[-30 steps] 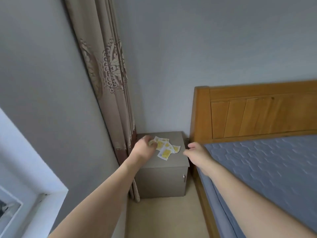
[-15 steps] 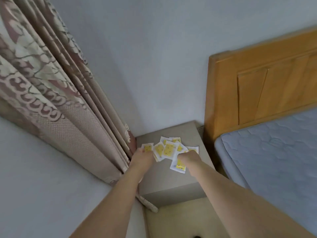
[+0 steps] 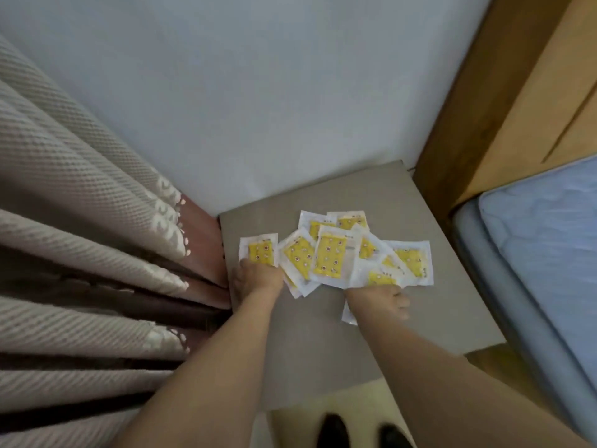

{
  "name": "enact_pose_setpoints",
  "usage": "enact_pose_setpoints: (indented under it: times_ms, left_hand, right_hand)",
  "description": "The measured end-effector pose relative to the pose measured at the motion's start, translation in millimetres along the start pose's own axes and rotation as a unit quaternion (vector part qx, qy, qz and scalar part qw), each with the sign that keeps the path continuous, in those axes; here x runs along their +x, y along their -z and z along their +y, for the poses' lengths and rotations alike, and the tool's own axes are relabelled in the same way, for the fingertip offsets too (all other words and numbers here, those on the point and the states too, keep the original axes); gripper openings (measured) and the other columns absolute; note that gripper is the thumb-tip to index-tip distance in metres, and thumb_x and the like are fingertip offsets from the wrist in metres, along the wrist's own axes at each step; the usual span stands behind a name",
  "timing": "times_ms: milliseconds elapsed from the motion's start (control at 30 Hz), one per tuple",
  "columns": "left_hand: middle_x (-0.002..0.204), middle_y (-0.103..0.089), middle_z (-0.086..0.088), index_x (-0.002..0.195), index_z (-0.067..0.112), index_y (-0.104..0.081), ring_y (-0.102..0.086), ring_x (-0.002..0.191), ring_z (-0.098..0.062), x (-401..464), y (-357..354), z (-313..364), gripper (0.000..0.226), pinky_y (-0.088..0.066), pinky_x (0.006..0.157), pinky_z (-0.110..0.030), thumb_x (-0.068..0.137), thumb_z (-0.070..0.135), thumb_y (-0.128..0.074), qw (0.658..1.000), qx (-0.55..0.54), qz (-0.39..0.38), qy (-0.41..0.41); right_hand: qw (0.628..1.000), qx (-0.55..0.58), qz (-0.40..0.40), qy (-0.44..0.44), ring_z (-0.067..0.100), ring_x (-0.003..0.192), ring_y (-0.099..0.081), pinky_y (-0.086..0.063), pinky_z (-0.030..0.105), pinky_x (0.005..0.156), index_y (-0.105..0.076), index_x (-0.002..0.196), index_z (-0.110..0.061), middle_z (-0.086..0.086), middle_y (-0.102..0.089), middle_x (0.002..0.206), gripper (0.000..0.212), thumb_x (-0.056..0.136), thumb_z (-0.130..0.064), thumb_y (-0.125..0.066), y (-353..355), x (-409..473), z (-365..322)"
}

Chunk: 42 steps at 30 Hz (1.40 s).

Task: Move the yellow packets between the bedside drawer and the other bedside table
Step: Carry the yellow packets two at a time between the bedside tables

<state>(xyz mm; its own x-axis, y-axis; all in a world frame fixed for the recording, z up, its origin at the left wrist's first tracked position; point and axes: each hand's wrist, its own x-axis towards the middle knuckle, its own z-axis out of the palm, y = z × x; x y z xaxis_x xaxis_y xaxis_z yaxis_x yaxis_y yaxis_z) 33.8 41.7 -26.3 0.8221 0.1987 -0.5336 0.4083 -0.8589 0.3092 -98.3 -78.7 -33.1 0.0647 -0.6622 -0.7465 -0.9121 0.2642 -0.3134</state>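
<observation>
Both hands rest at the near edge of a fan of yellow packets [image 3: 329, 253] on the bedside table [image 3: 445, 253]. Left hand [image 3: 258, 278] covers the packet nearest the curtain [image 3: 80, 221]; right hand [image 3: 382, 300] lies on packets toward the bed [image 3: 549, 237]. Whether either hand grips cannot be told.

The left hand [image 3: 256, 279] covers the near edge of the leftmost yellow packet [image 3: 259, 252], its fingers out of sight; the right hand [image 3: 381, 300] hides most of another packet [image 3: 348, 315]. Overlapping packets [image 3: 332, 253] conceal one another, their print unreadable, and the dark shoes [image 3: 332, 430] are blurred and cropped
</observation>
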Motion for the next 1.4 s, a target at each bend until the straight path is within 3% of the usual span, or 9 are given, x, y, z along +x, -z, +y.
enact_pose_setpoints:
  times_ms: [167,300,467,633,733,900,1000,1167,1400]
  left_hand:
    - [0.144,-0.034,-0.017,0.140,0.009,-0.030,-0.035,0.130,-0.036,18.6,-11.4,0.3,0.065,-0.037,0.105,-0.044,0.085,0.027,-0.058,0.998,0.009,0.041,0.053]
    - [0.128,-0.059,-0.008,0.126,0.017,-0.050,-0.058,0.113,-0.033,26.1,-7.2,-2.6,0.053,-0.051,0.093,-0.042,0.075,0.027,-0.061,0.989,-0.099,0.037,0.107]
    - [0.110,-0.065,-0.011,0.112,0.012,-0.058,-0.063,0.085,-0.032,6.3,8.9,-0.1,0.031,-0.053,0.070,-0.035,0.082,0.015,-0.062,0.970,-0.214,0.024,0.111]
    - [0.099,-0.064,-0.002,0.095,0.021,-0.053,-0.063,0.084,-0.028,-67.8,58.5,29.8,0.016,-0.055,0.076,-0.036,0.080,0.019,-0.057,0.985,-0.169,0.005,-0.034]
    - [0.093,-0.063,0.002,0.101,0.015,-0.057,-0.060,0.080,-0.020,-141.3,108.9,53.1,0.015,-0.045,0.059,-0.024,0.086,0.013,-0.056,0.975,-0.173,-0.030,-0.138]
    - [0.087,-0.069,0.001,0.091,0.018,-0.063,-0.066,0.080,-0.021,-258.7,172.2,73.6,0.008,-0.047,0.066,-0.029,0.087,0.014,-0.057,0.943,-0.240,-0.036,-0.229]
    - [0.082,-0.069,0.000,0.085,0.018,-0.064,-0.067,0.079,-0.023,-306.9,173.3,88.3,0.005,-0.056,0.073,-0.038,0.085,0.018,-0.059,0.923,-0.260,-0.078,-0.273]
    - [0.084,-0.070,0.001,0.088,0.019,-0.066,-0.067,0.080,-0.021,-394.7,151.2,133.0,0.011,-0.057,0.076,-0.039,0.088,0.027,-0.059,0.884,-0.255,-0.152,-0.361]
    - [0.090,-0.070,0.004,0.096,0.022,-0.066,-0.068,0.082,-0.016,-586.9,96.1,142.4,0.009,-0.057,0.071,-0.037,0.090,0.028,-0.061,0.786,-0.153,-0.307,-0.514]
  right_hand:
    - [0.993,-0.013,0.106,-0.055,0.035,0.127,-0.033,-0.029,0.040,0.104,-0.031,0.138,-0.004,0.019,-0.033,0.139,0.062,0.090,-0.032,-0.057,-21.2,8.5,8.4]
    - [0.987,-0.022,0.115,-0.107,0.031,0.125,-0.038,-0.030,0.032,0.102,-0.032,0.130,-0.005,0.016,-0.038,0.135,0.062,0.082,-0.020,-0.067,-12.5,7.0,4.4]
    - [0.996,0.064,-0.001,-0.059,0.028,0.108,-0.056,-0.047,0.037,0.091,-0.050,0.123,-0.004,0.010,-0.055,0.110,0.047,0.079,-0.019,-0.058,1.5,0.9,4.6]
    - [0.991,0.127,-0.018,0.037,0.032,0.098,-0.059,-0.050,0.036,0.079,-0.045,0.116,-0.004,0.014,-0.056,0.107,0.024,0.093,-0.009,-0.048,63.9,-61.7,-17.9]
    - [0.983,0.139,-0.012,0.122,0.018,0.069,-0.052,-0.040,0.027,0.058,-0.048,0.101,-0.006,0.009,-0.054,0.089,0.012,0.095,-0.017,-0.048,127.7,-115.6,-28.9]
    - [0.959,0.212,0.033,0.186,0.020,0.063,-0.045,-0.033,0.027,0.052,-0.048,0.081,-0.008,0.006,-0.049,0.074,0.004,0.084,-0.006,-0.046,243.4,-203.2,-25.9]
    - [0.934,0.280,0.076,0.210,0.019,0.063,-0.054,-0.043,0.030,0.055,-0.055,0.087,-0.006,0.009,-0.057,0.078,0.005,0.085,-0.007,-0.050,297.7,-237.2,-8.7]
    - [0.900,0.348,0.180,0.189,0.006,0.066,-0.055,-0.040,0.023,0.050,-0.057,0.095,-0.011,0.002,-0.062,0.085,0.009,0.089,-0.007,-0.053,381.7,-263.8,68.3]
    - [0.829,0.446,0.318,0.111,0.018,0.070,-0.059,-0.046,0.028,0.058,-0.059,0.095,-0.012,0.003,-0.063,0.083,0.012,0.086,-0.006,-0.052,495.9,-311.6,230.0]
